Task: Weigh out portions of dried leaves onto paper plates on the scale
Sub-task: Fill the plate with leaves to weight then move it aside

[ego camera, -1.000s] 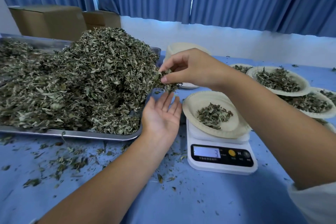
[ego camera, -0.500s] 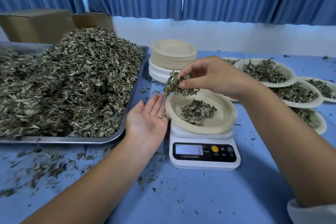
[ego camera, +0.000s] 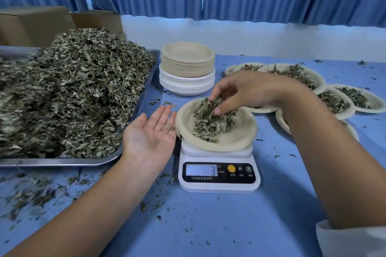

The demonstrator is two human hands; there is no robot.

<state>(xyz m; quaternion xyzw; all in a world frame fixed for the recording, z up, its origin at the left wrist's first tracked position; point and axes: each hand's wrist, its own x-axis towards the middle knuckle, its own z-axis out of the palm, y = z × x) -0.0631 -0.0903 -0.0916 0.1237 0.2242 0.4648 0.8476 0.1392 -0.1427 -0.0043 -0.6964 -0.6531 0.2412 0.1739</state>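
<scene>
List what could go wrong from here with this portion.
1. The right hand pinches leaves with its fingers in the pile on the plate. That contact may distort the reading on the scale, which shows 3.
2. The left hand, open at the plate's rim, could nudge the plate, and leaf bits on its fingers may drop onto the table.
3. The right arm hangs over the filled plates and might brush them.

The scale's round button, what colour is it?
The button is orange-yellow, seen in the head view.
</scene>
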